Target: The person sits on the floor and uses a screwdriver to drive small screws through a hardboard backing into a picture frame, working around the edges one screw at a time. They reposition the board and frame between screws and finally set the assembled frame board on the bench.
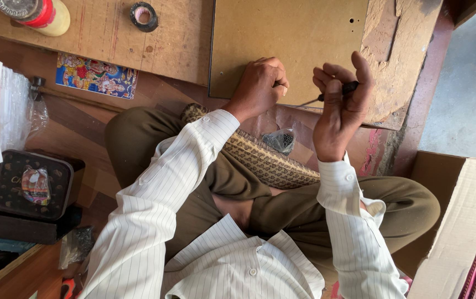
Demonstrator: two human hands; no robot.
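While pinched in the right hand point(342, 108), screwdriver point(326, 97) held with dark handle between thumb and curled fingers, thin metal shaft slanting down-left toward the near edge of a tan board point(287, 39). Right grip pressed together around that handle, index finger raised above it. Left hand point(260, 86) resting as a fist on the board's near edge, just beside the shaft's tip; grip pressed together, whether on anything small cannot be told. Board lying flat on a worn wooden surface point(99, 39), a few small holes near its far right corner. Below the hands, a patterned woven cushion point(260, 158) across crossed legs in olive trousers, a small dark plastic bag point(280, 140) on it. Farther left on the surface, a roll of black tape point(143, 15) and a yellow bottle with red cap point(41, 15); a colourful picture card point(96, 76) at its edge. Cardboard box point(459, 216) at right.
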